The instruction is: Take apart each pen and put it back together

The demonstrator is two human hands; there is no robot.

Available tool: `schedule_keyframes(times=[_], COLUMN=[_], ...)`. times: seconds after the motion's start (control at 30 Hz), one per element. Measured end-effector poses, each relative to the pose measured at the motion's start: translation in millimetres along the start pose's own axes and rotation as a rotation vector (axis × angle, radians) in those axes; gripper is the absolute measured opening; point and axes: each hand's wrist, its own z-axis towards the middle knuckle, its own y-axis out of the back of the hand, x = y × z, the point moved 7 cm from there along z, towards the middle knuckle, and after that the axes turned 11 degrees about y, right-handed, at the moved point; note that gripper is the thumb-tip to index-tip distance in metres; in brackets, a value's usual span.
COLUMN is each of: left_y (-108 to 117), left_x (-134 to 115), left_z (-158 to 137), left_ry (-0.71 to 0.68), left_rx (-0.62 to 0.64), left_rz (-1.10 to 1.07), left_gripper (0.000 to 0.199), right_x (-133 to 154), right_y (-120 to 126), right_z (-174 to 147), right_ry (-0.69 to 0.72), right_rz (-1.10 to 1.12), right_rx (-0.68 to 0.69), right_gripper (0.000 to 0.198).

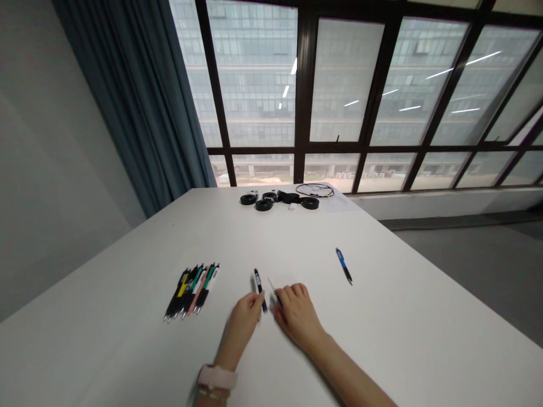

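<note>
Lower centre of frame: left hand (247, 312) pinches a dark pen (258, 280); right hand (300, 314) curls over a slim pen (278, 298), closure undeterminable. Grouped pens (193, 291) lie left.

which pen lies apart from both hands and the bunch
The blue pen, alone to the right of the right hand; the others are in the bunch or at either hand.
</note>
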Motion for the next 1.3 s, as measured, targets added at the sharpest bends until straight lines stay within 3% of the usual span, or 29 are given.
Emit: schedule_keyframes(times=[0.27, 0.47, 0.6, 0.9, 1.03, 1.3], left_y=[-1.7, 1.4, 2.5, 5.6, 13.2, 18.9], left_x=[0.7, -4.7, -7.7, 3.0, 7.9, 22.8], left_z=[-1.0, -8.5, -11.4, -3.4, 4.1, 6.9], left_ry=[0.013, -0.003, 0.005, -0.001, 0.010, 0.252], left_rx=[0.011, -0.048, -0.049, -0.067, -0.086, -0.092], left_rz=[-0.064, 0.128, 0.171, -0.070, -0.246, -0.638], left_gripper=[0.058, 0.040, 0.038, 0.048, 0.057, 0.063], right_x=[1.2, 5.7, 7.1, 6.3, 7.1, 4.1], right_y=[-5.8, -7.5, -9.6, -10.0, -1.8, 24.4], right_z=[1.0, 5.2, 6.6, 5.1, 0.6, -16.7], right_ry=[-0.016, 0.002, 0.026, 0.023, 0.044, 0.044], right_rz=[-0.024, -0.085, -0.094, -0.062, 0.047, 0.295], right_rx=[0.076, 0.145, 0.165, 0.235, 0.161, -0.108], right_gripper=[0.013, 0.017, 0.020, 0.029, 0.035, 0.036])
